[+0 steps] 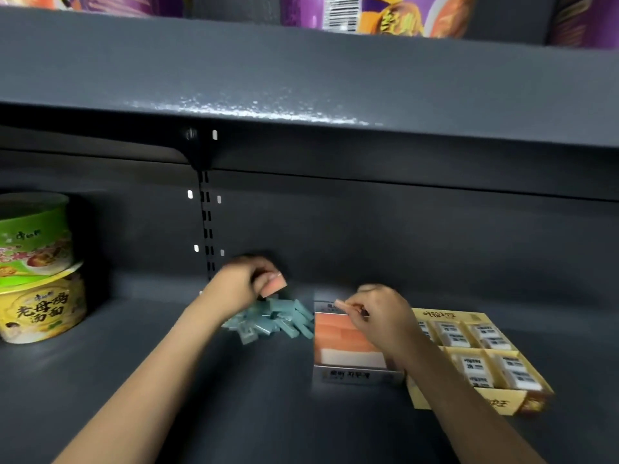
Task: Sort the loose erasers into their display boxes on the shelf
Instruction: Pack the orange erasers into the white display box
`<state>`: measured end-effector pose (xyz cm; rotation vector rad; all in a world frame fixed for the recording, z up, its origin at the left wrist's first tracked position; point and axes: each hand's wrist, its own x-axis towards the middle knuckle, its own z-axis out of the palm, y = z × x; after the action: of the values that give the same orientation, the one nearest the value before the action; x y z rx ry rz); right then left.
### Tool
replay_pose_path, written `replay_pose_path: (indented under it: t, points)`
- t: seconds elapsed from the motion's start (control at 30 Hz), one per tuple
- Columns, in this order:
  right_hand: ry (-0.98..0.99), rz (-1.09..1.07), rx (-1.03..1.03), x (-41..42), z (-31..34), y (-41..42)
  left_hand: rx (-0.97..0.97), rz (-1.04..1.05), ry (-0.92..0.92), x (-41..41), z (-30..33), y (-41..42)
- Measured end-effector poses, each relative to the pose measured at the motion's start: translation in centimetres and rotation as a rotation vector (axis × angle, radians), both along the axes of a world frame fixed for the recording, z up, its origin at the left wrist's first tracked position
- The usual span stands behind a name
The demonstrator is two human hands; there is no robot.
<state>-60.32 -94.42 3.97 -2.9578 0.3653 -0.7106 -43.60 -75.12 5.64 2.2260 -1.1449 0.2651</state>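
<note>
Now both hands are working over a dark grey metal shelf with a matte, slightly grainy finish. The left hand is hovering above a loose heap of teal erasers, its fingers curled round a pale pink block-shaped eraser that is sticking out to the right of the knuckles. The teal pieces are small flat rectangular slabs, lying tumbled at all angles on the shelf just left of a white display box.

The right hand is reaching over the far end of that white box, thumb and fingers pinching a second slim pink eraser. Inside the box smooth orange and peach erasers are lying in tidy flat rows, with a whitish band nearer the front; the box's near wall is carrying printed lettering, too blurred to read.

Right of it, a yellow cardboard display box is sitting at a slight angle, divided into compartments that are holding white wrapped erasers with dark print.

Far to the left, two round instant noodle bowls are standing stacked, a glossy green one on a yellow one. Above, another grey shelf is overhanging, with purple packets resting on it.
</note>
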Motion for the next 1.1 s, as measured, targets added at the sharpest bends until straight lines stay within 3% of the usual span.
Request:
replay_pose_path:
  t: [0.43, 0.7, 0.9, 1.1]
  points:
    - [0.023, -0.025, 0.013, -5.3, -0.7, -3.4, 0.154, -0.304, 0.243, -6.1, -3.9, -11.0]
    - [0.109, -0.009, 0.020, -4.7, -1.4, -3.2, 0.180, -0.208, 0.089, -6.1, -4.7, -11.5]
    - [0.181, -0.038, -0.015, -3.7, -1.6, -3.4, 0.156, -0.187, 0.119, -5.5, -5.1, -10.6]
    - [0.210, -0.027, -0.017, -3.4, -1.3, -3.3, 0.151, -0.238, 0.030, -5.5, -5.8, -9.7]
